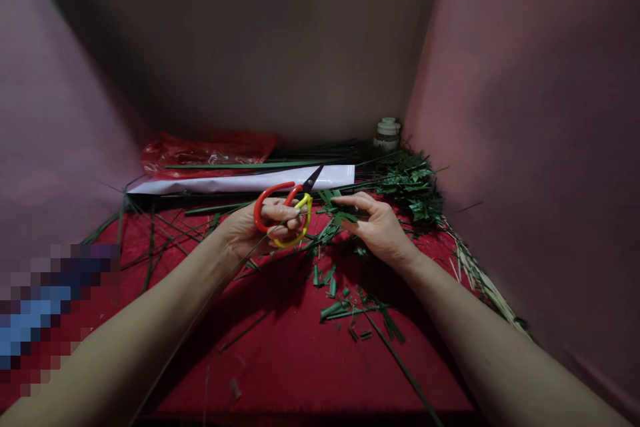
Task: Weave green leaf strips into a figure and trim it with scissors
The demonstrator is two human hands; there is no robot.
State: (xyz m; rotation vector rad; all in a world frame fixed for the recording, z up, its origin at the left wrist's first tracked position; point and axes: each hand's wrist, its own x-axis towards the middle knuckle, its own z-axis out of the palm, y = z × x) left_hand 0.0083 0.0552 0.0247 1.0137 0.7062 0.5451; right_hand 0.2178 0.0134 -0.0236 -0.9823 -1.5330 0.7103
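My left hand [253, 227] is closed round a pair of scissors [285, 207] with one red and one yellow handle loop; the dark blades point up and right. My right hand [375, 223] pinches a green leaf strip [345, 213] just right of the blades. Both hands hover over a red cloth [280, 353] strewn with cut green leaf pieces [333, 287].
A heap of folded green leaf work [413, 183] lies at the back right, beside a small white jar [387, 133]. A white sheet [240, 181] and a red plastic bag [205, 150] lie at the back. Long green strips cross the cloth. Pink walls close in left and right.
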